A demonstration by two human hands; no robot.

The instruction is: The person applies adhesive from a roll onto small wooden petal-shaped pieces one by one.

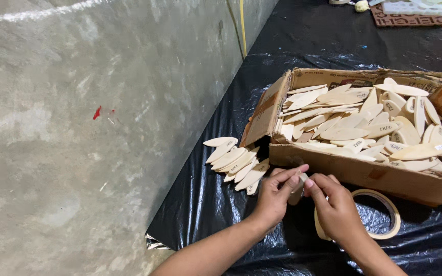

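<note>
Your left hand point(274, 197) and right hand point(333, 204) meet just in front of the cardboard box point(354, 171). Both grips are pinched together on one small wooden piece point(297, 191) with a strip of tape at its tip. Keep your fingertips close and press the tape flat. The tape roll point(384, 217) lies under your right hand. The loose pile of wooden pieces point(236, 163) sits near your left hand; open black sheet point(205, 204) lies toward you.

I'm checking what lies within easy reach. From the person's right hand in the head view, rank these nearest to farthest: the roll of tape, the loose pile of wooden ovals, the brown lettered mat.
From the right hand:
1. Beige roll of masking tape, just beside and under it.
2. Loose pile of pale flat wooden ovals, to the left on the black plastic sheet.
3. Brown lettered mat, at the far top edge.
</note>
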